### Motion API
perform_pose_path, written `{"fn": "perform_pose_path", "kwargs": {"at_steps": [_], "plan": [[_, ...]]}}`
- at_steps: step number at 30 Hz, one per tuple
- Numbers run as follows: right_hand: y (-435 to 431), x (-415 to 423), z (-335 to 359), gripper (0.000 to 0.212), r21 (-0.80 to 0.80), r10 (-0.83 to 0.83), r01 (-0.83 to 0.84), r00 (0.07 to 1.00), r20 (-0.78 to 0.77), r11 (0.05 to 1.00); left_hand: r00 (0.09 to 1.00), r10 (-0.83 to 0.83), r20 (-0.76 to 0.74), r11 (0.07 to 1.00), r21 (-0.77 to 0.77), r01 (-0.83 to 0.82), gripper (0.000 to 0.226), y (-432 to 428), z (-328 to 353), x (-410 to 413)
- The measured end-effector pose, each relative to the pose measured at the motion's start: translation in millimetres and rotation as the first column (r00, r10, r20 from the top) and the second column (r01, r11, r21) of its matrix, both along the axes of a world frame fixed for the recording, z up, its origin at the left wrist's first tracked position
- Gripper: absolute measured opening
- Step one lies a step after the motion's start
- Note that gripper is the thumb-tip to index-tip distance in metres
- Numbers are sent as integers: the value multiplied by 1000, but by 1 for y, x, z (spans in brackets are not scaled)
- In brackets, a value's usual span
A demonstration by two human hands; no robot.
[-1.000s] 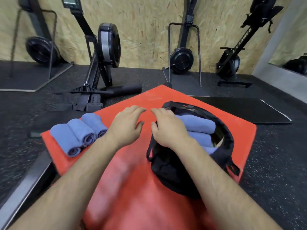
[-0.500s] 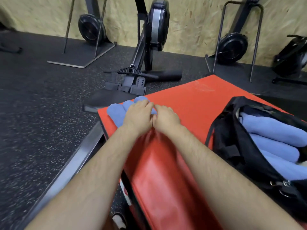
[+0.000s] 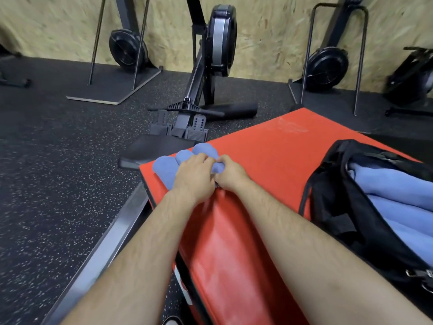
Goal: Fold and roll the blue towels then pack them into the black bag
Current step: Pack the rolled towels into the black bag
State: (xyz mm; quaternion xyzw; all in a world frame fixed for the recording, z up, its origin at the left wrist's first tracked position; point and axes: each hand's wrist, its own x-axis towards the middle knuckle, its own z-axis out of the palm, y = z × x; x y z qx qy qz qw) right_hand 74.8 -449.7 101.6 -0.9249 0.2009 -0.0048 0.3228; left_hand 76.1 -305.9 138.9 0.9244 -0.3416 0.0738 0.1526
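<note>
Three rolled blue towels [image 3: 165,168] lie side by side at the left corner of the red mat [image 3: 269,158]. My left hand [image 3: 194,177] lies over the middle and right rolls with its fingers curled onto them. My right hand [image 3: 230,174] grips the near end of the rightmost roll [image 3: 219,167]. The black bag [image 3: 337,200] stands open on the right of the mat, with several rolled blue towels [image 3: 393,184] inside it.
A rowing machine [image 3: 210,73] stands on the dark speckled floor just beyond the mat, its rail [image 3: 98,249] running along the mat's left edge. More machines line the wooden wall at the back.
Both hands left the bag's rim and moved left onto the three rolled towels. The view swung left with them, and the fingers have closed on the rightmost roll.
</note>
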Motion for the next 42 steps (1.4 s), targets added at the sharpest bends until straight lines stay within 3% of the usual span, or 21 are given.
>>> {"fn": "perform_pose_path", "kwargs": {"at_steps": [4, 8, 10, 13, 16, 19, 22, 25, 28, 31, 34, 36, 39, 42], "plan": [[-8, -7, 15, 41, -108, -41, 50, 995, 88, 993, 1000, -25, 8, 998, -58, 25, 31, -11, 5, -6], [-31, -53, 65, 45, -308, 38, 25, 980, 196, 951, 998, -35, 51, 988, -146, 42, 68, -16, 17, -8], [-44, -94, 95, 46, -339, 120, -20, 954, 276, 941, 987, -108, 116, 975, -184, 128, 84, -21, 26, -14], [-64, -172, 137, 48, -262, 185, -102, 930, 317, 960, 948, -258, 188, 944, -160, 288, 85, -41, 47, -41], [-91, -252, 157, 45, -162, 102, -53, 944, 314, 985, 906, -390, 166, 902, -128, 412, 70, -68, 66, -79], [-121, -310, 159, 42, -15, -5, 11, 932, 362, 1000, 830, -556, -36, 792, -326, 516, 62, -94, 77, -124], [-151, -345, 161, 45, 58, -129, 115, 886, 445, 992, 744, -661, -100, 672, -520, 527, 62, -115, 82, -162], [-182, -369, 153, 47, 103, -227, 202, 862, 453, 974, 695, -692, -195, 658, -566, 497, 53, -144, 91, -183], [-209, -379, 134, 47, -20, -228, 253, 900, 372, 967, 705, -685, -184, 703, -419, 574, 51, -187, 93, -187], [-225, -375, 113, 49, -147, -259, 293, 942, 214, 945, 770, -611, -186, 792, -125, 598, 59, -226, 84, -185], [-226, -365, 102, 54, -325, -274, 289, 957, 95, 900, 822, -568, -37, 815, 107, 569, 61, -240, 71, -189], [-224, -360, 105, 51, -375, -232, 264, 964, 128, 889, 825, -565, -3, 818, 130, 560, 66, -241, 68, -192], [-229, -352, 106, 61, -388, -161, 195, 980, 117, 901, 818, -548, -176, 826, 39, 562, 80, -250, 70, -195], [-233, -336, 91, 63, -425, -154, 139, 988, 0, 894, 869, -480, -119, 846, 198, 494, 70, -266, 52, -187]]}}
